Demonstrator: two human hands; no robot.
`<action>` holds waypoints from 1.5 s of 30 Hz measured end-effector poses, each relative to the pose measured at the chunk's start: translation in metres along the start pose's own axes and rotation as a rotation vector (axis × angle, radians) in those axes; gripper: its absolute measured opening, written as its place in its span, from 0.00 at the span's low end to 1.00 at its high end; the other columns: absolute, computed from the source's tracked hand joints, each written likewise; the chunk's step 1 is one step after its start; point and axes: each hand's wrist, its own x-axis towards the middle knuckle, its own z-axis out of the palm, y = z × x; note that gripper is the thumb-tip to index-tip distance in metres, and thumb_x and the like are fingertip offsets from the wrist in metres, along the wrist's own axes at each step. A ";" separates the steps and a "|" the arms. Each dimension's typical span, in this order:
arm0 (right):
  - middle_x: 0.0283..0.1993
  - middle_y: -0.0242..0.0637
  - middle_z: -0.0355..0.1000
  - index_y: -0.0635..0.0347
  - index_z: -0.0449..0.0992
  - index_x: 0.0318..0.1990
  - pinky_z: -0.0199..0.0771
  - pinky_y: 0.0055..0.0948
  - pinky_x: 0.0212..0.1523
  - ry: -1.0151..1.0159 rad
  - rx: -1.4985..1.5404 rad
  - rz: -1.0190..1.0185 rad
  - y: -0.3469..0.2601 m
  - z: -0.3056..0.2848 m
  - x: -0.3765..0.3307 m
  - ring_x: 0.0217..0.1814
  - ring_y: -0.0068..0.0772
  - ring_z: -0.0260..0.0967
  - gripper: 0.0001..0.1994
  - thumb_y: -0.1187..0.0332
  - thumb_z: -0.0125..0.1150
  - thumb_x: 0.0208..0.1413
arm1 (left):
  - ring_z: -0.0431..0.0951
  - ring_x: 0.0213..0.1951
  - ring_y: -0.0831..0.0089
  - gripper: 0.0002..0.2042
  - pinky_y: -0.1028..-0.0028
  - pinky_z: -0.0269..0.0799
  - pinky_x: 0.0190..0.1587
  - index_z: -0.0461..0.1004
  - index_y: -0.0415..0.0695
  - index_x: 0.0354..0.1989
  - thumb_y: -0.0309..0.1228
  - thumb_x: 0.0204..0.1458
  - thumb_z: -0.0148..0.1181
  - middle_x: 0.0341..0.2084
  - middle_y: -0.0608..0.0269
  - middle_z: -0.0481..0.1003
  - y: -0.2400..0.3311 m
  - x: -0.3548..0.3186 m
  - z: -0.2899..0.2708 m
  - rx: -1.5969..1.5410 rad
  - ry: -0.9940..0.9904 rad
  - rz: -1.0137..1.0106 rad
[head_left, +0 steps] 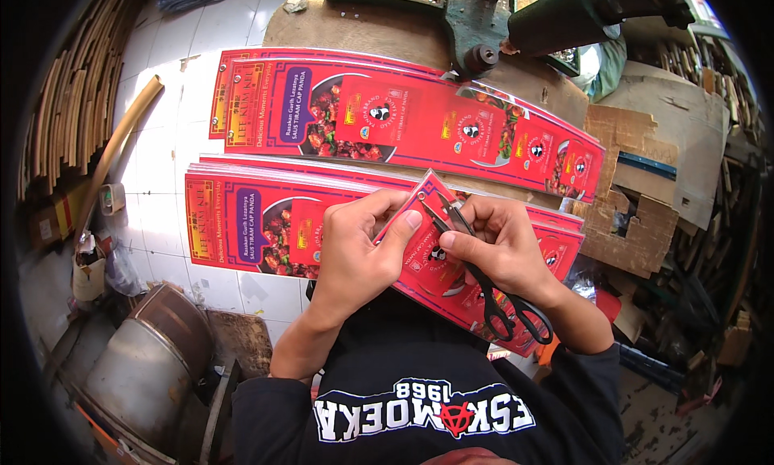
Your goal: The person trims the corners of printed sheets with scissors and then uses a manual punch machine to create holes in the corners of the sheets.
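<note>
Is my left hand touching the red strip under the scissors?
Touching. The head view shows it: the left hand has its thumb laid on the face of the red strip, near the top corner, no gap visible.

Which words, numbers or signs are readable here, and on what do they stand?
The wording is not copied.
Upper strips: white lettering on purple, dark lettering on yellow; smallest unreadable.
Lower strips: same layout, partly covered.
Held strip: round emblem; small lettering unreadable.
Shirt: white letters and number, upside down; red sign.
</note>
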 end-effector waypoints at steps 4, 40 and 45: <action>0.25 0.32 0.72 0.67 0.71 0.32 0.68 0.16 0.17 -0.001 0.033 -0.063 0.005 0.003 -0.002 0.20 0.13 0.67 0.07 0.73 0.62 0.56 | 0.80 0.31 0.76 0.08 0.76 0.74 0.35 0.77 0.30 0.38 0.22 0.53 0.58 0.26 0.53 0.80 0.001 0.001 -0.001 0.003 0.000 -0.079; 0.27 0.40 0.75 0.67 0.72 0.36 0.76 0.19 0.23 0.019 0.250 -0.190 0.023 -0.008 -0.012 0.26 0.23 0.74 0.08 0.72 0.64 0.53 | 0.79 0.37 0.75 0.13 0.76 0.74 0.42 0.76 0.30 0.46 0.21 0.53 0.57 0.36 0.51 0.81 0.020 0.008 0.004 0.113 -0.106 0.012; 0.27 0.40 0.74 0.66 0.72 0.36 0.76 0.21 0.23 0.006 0.281 -0.179 0.022 -0.011 -0.013 0.27 0.25 0.75 0.08 0.72 0.64 0.52 | 0.79 0.37 0.75 0.13 0.76 0.75 0.42 0.76 0.30 0.46 0.21 0.53 0.57 0.35 0.52 0.80 0.021 0.008 0.004 0.096 -0.114 0.015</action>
